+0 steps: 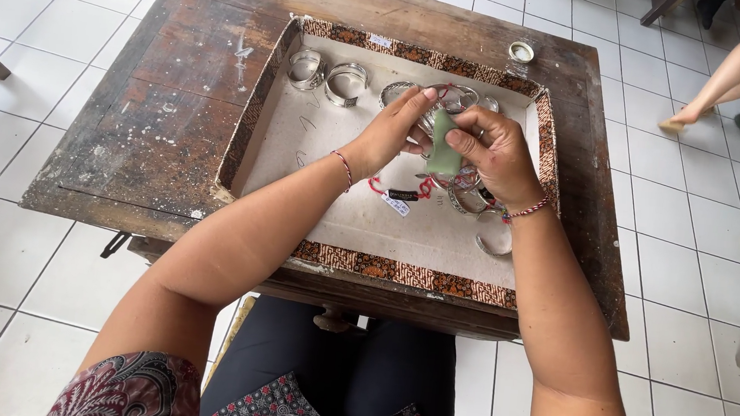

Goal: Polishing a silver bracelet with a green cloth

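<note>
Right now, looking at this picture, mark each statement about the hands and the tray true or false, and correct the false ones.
1. The right hand presses a pale green block. True.
2. The tray sits on the tiled floor. False: it rests on a worn wooden table.
3. Silver bangles lie along the tray's far side. True.
4. The left hand rests in the person's lap. False: it is over the tray, holding a bangle with the right.
5. Both wrists are bare. False: each wears a red string.
</note>
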